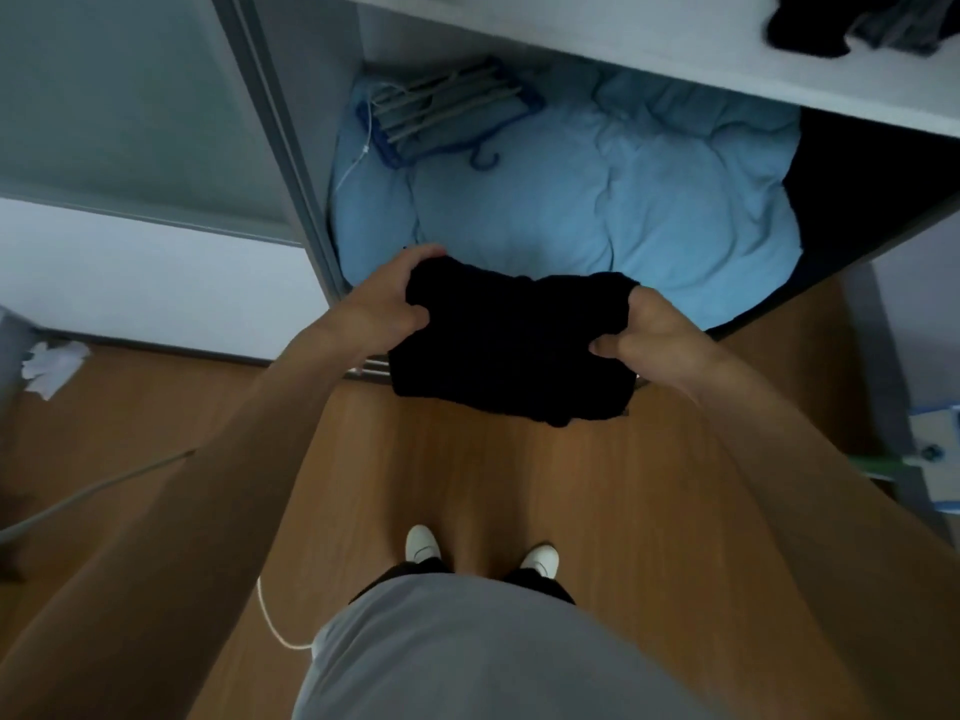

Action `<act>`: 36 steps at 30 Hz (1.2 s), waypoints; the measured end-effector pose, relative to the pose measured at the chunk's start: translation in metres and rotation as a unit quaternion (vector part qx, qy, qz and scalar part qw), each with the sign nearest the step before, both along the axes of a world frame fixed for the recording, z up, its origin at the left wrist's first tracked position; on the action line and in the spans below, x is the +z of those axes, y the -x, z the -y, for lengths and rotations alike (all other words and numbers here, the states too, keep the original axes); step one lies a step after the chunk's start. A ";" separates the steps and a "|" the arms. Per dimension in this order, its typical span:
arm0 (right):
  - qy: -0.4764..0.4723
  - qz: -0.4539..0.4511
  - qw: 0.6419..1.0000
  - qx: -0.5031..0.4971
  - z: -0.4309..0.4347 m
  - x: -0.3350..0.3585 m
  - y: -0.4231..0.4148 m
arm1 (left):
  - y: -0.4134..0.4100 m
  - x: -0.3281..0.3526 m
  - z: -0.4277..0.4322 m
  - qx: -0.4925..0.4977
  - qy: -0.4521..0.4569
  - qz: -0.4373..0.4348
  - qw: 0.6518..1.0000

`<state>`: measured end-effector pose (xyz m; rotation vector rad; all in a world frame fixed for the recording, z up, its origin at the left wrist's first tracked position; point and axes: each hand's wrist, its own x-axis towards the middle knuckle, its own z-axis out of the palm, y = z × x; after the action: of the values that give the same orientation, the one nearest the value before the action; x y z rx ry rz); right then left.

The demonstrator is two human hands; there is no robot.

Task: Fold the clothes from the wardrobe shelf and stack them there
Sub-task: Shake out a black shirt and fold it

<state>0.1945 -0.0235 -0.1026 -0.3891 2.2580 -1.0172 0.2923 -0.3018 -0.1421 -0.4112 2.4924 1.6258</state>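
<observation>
Clothes here come down to one black, soft, folded fabric garment (511, 350), which we hold in the air in front of the open wardrobe, above the brown wooden floor (519, 475) and just short of the pale blue quilt (597, 200) lying in the wardrobe's lower compartment. Our left hand (382, 298) pinches the garment's left end, fingers curled over its top edge and thumb pressed on the near face; our right hand (647, 330) clamps the right end the same way, fingers closed tight on the cloth. The bundle's long axis runs from hand to hand, across our body, with its lower edge hanging free toward the floor. Both hands sit about equally near it, one at each end.

The white wardrobe shelf (675, 59) lies beyond and above the garment, past the quilt, so we judge the coming move to be a lift forward and up from our grip. On that shelf's right end sits one dark crumpled heap of clothes (852, 28); how many pieces it holds we cannot tell. We count one garment in hand, one quilt, and one blue and grey hanger rack (447, 111) resting on the quilt's far left corner.
</observation>
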 end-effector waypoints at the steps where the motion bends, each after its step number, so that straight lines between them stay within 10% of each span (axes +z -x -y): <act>1: 0.002 -0.033 0.999 -0.001 0.004 0.004 0.004 | 0.006 0.006 0.003 -0.005 0.000 -0.011 1.000; 8: 0.008 -0.285 0.947 -0.148 0.037 0.045 0.053 | 0.041 0.081 0.032 -0.030 0.077 -0.167 0.983; 16: 0.338 -0.066 0.919 -0.192 0.091 0.122 0.103 | 0.093 0.162 0.043 0.081 -0.147 -0.308 0.937; 21: 0.638 0.201 0.709 -0.225 0.117 0.151 0.149 | 0.123 0.185 0.060 0.058 -0.198 -0.414 0.887; 25: 0.712 0.236 0.623 -0.221 0.157 0.174 0.196 | 0.160 0.199 0.069 0.072 -0.180 -0.435 0.879; 36: 0.682 0.329 0.643 -0.114 0.314 0.240 0.348 | 0.244 0.239 0.112 0.250 0.154 -0.526 0.798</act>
<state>-0.1531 -0.3376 0.1373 -0.2164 0.5244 -2.3873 0.0484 -0.4136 0.0967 -0.2155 3.7772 1.9870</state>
